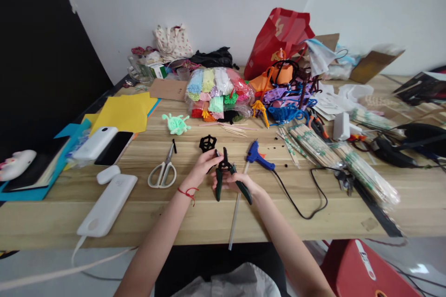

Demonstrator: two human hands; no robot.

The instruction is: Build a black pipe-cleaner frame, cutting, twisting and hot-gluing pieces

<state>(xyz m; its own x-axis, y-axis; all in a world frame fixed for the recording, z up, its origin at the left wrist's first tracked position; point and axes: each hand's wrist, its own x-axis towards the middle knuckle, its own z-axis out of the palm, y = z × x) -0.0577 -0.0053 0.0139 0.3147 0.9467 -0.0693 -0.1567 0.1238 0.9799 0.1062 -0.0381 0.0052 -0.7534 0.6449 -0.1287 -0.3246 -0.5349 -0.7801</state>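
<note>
Dark green-handled pliers are held in front of me over the table, their jaws apart and pointing away. My right hand is closed around their handles. My left hand has its fingers pinched together beside the jaws; what they hold is too small and dark to make out. Just beyond my left hand is a black web-shaped piece. A blue glue gun lies to the right, with a clear glue stick running toward the table's front edge. White-handled scissors lie to the left, beside a short black piece.
A bag of colored pipe cleaners, a light green figure and thin sticks lie farther back. Bundled sticks and a black cable are at right. A white power bank and a phone are at left.
</note>
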